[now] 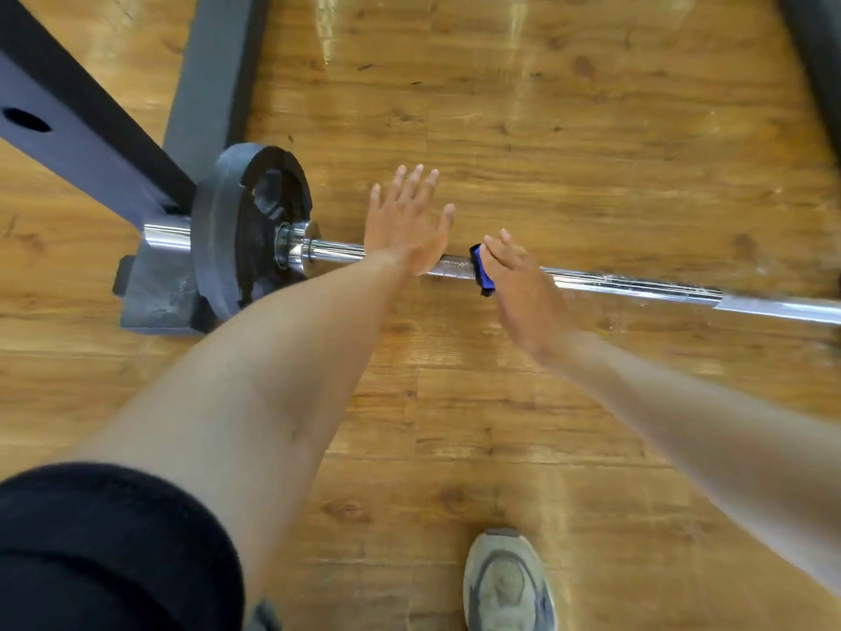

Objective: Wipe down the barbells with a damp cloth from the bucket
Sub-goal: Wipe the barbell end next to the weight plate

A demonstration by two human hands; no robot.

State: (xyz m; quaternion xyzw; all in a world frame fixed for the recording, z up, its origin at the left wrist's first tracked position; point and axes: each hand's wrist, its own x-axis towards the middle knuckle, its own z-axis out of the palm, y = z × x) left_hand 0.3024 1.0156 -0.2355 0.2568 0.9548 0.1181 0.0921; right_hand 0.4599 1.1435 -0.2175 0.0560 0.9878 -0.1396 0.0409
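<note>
Head view is showing you both bare arms reaching down to a chrome barbell (637, 291) lying across the wooden floor (591, 129). Your left hand (407, 225) is lying flat over the bar near the collar, its fingers (412, 177) straight and spread, gripping nothing. Your right hand (523, 293) is pressing a blue cloth (481, 268) against the bar just beside the left hand; its fingers are lying straight over the cloth, most of which is hiding under the palm. How far the cloth is wrapping round the bar is not clear. A black weight plate (236, 230) is sitting on the left sleeve, beside a grey rack base (154, 289). The bar's right end is running out of frame. A grey shoe (507, 585) is showing below.
</note>
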